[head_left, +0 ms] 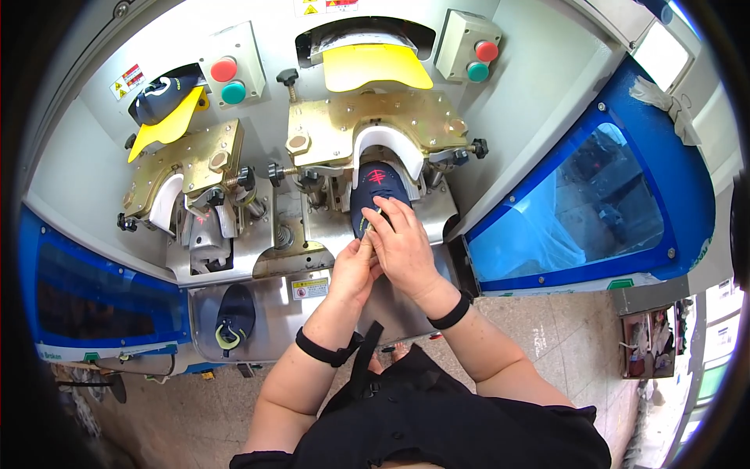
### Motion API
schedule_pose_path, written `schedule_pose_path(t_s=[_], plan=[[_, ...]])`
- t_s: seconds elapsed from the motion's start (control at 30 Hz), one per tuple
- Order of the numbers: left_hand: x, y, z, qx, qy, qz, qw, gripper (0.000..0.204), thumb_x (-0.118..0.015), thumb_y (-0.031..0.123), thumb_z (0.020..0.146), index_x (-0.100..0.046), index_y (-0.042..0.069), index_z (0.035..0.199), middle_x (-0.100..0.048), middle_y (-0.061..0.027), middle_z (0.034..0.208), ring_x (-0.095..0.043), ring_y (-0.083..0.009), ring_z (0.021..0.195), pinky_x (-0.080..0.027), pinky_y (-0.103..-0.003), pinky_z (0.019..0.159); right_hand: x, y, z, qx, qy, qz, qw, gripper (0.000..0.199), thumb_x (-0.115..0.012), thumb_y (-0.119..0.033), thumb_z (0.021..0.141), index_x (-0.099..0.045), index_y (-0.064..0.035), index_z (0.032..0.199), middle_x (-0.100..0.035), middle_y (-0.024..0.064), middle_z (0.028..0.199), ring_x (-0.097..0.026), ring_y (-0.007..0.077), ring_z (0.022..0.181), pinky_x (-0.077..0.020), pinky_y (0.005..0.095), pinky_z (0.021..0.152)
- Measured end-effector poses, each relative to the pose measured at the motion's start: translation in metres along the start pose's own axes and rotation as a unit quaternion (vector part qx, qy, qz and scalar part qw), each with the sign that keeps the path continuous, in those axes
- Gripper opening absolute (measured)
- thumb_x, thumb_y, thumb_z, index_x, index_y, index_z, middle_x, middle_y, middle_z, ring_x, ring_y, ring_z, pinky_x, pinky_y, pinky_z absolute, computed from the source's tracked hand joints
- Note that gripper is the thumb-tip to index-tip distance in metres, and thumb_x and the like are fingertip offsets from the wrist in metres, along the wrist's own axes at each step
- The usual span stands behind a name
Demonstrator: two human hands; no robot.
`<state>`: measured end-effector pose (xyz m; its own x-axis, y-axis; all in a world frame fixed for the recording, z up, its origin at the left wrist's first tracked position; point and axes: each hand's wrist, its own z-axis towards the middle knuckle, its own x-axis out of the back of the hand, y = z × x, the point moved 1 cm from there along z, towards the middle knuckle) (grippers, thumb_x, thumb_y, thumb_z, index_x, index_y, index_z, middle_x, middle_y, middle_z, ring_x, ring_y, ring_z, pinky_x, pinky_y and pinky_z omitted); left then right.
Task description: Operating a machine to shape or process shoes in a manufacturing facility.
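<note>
A dark navy shoe upper (378,179) sits under the U-shaped white pad of the right-hand station, its toe pointing away from me. Red lines of light fall across its toe. My left hand (354,270) pinches the upper's near end between thumb and fingers. Over its top lie the curved fingers of my right hand (404,252), which grips the same end; its thumb is close to the left fingers. The form beneath the upper is mostly hidden. Another navy shoe upper (237,311) with a yellow-green collar lies on the metal ledge at my left.
A brass-coloured clamp plate (320,117) with black knobs surrounds the upper. The left station holds a bare metal last (206,234). A third dark upper (162,99) rests by a yellow flap (168,125). Red and green buttons (233,92) sit above; a blue-framed door (586,203) stands at right.
</note>
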<state>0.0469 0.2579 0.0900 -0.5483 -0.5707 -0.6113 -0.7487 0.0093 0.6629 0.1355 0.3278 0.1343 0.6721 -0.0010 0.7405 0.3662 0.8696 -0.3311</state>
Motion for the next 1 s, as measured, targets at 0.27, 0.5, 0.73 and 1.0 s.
schedule_pose_path(t_s=[0.27,0.5,0.73,1.0], plan=[[0.003,-0.002,0.002,-0.003,-0.016,0.009,1.000,0.035,-0.055,0.039,0.101,-0.057,0.006,0.112,-0.066,-0.0023,0.097,-0.065,-0.0131,0.082,-0.057,-0.030,0.076,0.015,0.006,0.011,-0.008,-0.054,0.031,0.998,0.039,-0.062,-0.024,0.091,-0.060,-0.0108,0.128,-0.054,0.0129,0.136,-0.049,0.0351,0.127,-0.0423,0.0453,0.105],[-0.004,-0.004,0.000,-0.028,0.008,0.023,0.999,0.043,-0.057,0.043,0.099,-0.056,0.002,0.112,-0.067,-0.0075,0.097,-0.068,-0.0186,0.085,-0.058,-0.032,0.074,0.011,0.025,0.020,-0.010,-0.116,0.023,0.993,0.056,-0.058,-0.039,0.094,-0.051,-0.0025,0.136,-0.051,0.0188,0.142,-0.044,0.0359,0.136,-0.0395,0.0450,0.109],[-0.009,-0.013,-0.002,-0.047,0.061,0.037,0.996,0.049,-0.060,0.048,0.096,-0.056,0.001,0.110,-0.067,-0.0111,0.093,-0.069,-0.0195,0.079,-0.058,-0.032,0.072,0.008,0.029,0.015,-0.007,-0.102,0.029,0.994,0.057,-0.060,-0.037,0.092,-0.052,0.0025,0.132,-0.055,0.0208,0.137,-0.048,0.0364,0.133,-0.0424,0.0434,0.107],[-0.004,-0.021,-0.002,-0.051,0.081,0.103,0.990,0.054,-0.053,0.054,0.097,-0.056,0.001,0.108,-0.067,-0.0092,0.088,-0.069,-0.0185,0.074,-0.060,-0.032,0.067,0.003,0.031,0.008,0.001,-0.085,0.017,0.996,0.059,-0.059,-0.039,0.093,-0.052,0.0013,0.135,-0.054,0.0197,0.140,-0.046,0.0347,0.135,-0.0407,0.0448,0.108]])
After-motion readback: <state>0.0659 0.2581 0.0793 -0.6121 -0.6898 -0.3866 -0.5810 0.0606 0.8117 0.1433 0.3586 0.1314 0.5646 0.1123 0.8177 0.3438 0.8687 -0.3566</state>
